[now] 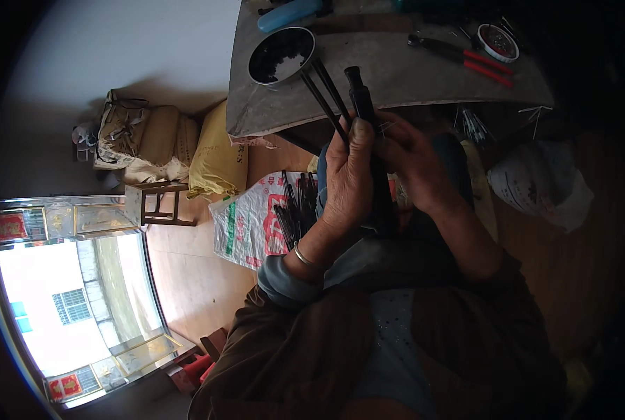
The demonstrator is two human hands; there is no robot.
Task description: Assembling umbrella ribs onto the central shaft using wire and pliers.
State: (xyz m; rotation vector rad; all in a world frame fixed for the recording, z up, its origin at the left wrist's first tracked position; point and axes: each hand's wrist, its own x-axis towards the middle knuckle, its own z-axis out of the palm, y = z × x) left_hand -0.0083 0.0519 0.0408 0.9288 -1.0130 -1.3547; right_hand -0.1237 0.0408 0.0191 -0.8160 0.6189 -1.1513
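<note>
My left hand [349,168] is closed around two thin black rods [324,96], which slant up toward the bowl. A thicker black tube [360,96] with a ribbed, capped end stands between my hands, its lower part running down toward my lap. The left thumb presses against this tube. Curled fingers of my right hand [414,164] meet the tube from the other side, with a few thin pale strands beside them. The right fingertips are partly hidden. Above my hands, a round bowl [311,43] of small black and whitish pieces sits at the table's edge.
On the grey table [382,66] lie red-handled pliers [486,68], a white-rimmed dish [516,50] and a blue case [289,14]. More black rods [300,199] lie on a printed sack [246,227] at left. A stool [165,187], yellow sack [221,157] and plastic bag [543,185] stand around.
</note>
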